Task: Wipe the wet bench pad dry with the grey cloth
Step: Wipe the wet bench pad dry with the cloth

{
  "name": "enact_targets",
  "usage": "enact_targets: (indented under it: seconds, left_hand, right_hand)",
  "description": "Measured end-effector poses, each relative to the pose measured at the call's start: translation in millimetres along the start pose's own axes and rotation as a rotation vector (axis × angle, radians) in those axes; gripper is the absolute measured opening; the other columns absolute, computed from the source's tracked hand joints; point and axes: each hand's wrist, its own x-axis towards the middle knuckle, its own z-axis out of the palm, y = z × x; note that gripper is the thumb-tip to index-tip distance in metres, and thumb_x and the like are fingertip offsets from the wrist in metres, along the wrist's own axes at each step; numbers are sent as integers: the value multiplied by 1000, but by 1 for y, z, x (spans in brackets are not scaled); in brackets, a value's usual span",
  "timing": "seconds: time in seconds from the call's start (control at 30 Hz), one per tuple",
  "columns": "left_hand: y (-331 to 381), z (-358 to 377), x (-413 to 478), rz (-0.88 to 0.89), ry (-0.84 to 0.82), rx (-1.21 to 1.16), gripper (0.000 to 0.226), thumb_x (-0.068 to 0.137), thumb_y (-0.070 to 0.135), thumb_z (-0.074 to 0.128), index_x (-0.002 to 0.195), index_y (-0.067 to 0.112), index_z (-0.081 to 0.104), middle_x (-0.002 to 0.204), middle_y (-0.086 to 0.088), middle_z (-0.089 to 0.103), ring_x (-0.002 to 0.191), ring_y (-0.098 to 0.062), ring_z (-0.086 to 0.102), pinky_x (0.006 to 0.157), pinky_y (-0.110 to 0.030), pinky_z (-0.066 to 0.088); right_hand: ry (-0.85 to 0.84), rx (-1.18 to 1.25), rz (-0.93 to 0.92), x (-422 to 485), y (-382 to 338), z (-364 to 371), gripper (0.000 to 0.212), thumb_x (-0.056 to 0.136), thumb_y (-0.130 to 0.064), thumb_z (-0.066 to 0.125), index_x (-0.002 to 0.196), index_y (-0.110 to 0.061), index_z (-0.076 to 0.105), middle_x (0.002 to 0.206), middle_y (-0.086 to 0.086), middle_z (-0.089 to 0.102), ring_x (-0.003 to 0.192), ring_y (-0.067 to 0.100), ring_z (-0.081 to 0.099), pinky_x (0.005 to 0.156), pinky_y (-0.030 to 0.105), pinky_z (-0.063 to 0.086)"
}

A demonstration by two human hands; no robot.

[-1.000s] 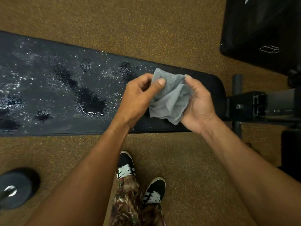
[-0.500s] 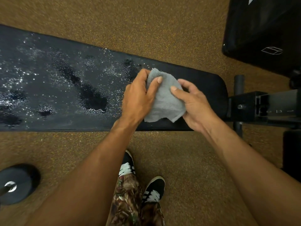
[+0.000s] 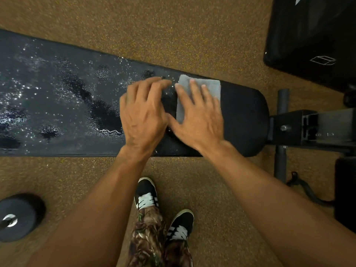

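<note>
The long black bench pad (image 3: 243, 116) runs across the view on a speckled brown floor. Water drops and dark puddles (image 3: 100, 112) cover its left and middle; the rounded right end looks dry. The folded grey cloth (image 3: 212, 85) lies flat on the pad near that right end. My right hand (image 3: 200, 120) presses down on the cloth with its fingers spread. My left hand (image 3: 142, 112) hovers just left of the cloth over the wet part, fingers loosely curved, not touching the cloth.
The bench's black metal frame and crossbar (image 3: 312, 128) stick out to the right. A large black padded block (image 3: 312, 35) fills the top right corner. A round black weight (image 3: 18, 216) lies on the floor at lower left. My shoes (image 3: 146, 193) stand below the pad.
The cloth was held bunched in both hands above the pad. It now lies flat on the pad under my right hand, and my left hand has let go of it.
</note>
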Motion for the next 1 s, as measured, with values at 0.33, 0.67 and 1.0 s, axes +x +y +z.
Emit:
enact_targets:
  seconds: [0.33,0.67,1.0]
  left_hand:
    - [-16,12,-18,134,-331,63,71,104,64,17,155,21,41,158,-5,46,150,-28,35,122,-53,23]
    - [-18,14,-18,100,-342,-26,90,96,78,13,159,15,28,160,0,41,153,-27,29,125,-54,18]
    - [-18,12,-17,95,-325,-58,96,94,81,15,157,10,30,161,1,40,152,-27,33,124,-55,21]
  right_hand:
    - [69,95,105,20,7,29,74,101,-57,21,159,-17,-2,168,3,2,154,27,-5,122,53,-1]
    - [87,103,-19,41,6,29,56,107,-40,19,158,-17,16,166,1,15,154,28,3,123,54,3]
    - [64,91,40,49,21,19,59,106,-45,25,158,-19,16,166,3,14,154,27,3,122,52,0]
